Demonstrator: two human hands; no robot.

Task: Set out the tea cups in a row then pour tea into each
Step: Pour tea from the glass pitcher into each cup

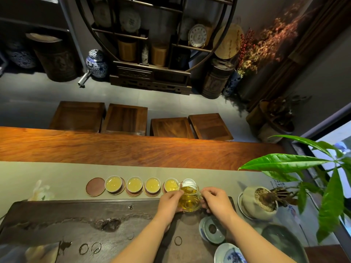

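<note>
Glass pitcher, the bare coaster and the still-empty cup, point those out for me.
glass pitcher (190, 201), head view, on its tea-filled body
bare coaster (95, 186), head view, on its flat top
empty cup (188, 181), head view, on its white inside

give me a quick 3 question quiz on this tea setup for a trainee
1. True or false: the leftmost coaster in the row has a cup on it.
2. How many cups in the row already hold tea? A) two B) four C) six
3. Fill in: the left hand and right hand together hold the glass ______.

Key
1. False, it is bare.
2. B: four are filled, from the leftmost filled cup to the one beside the pitcher. The white cup behind the pitcher shows no tea.
3. pitcher
</note>
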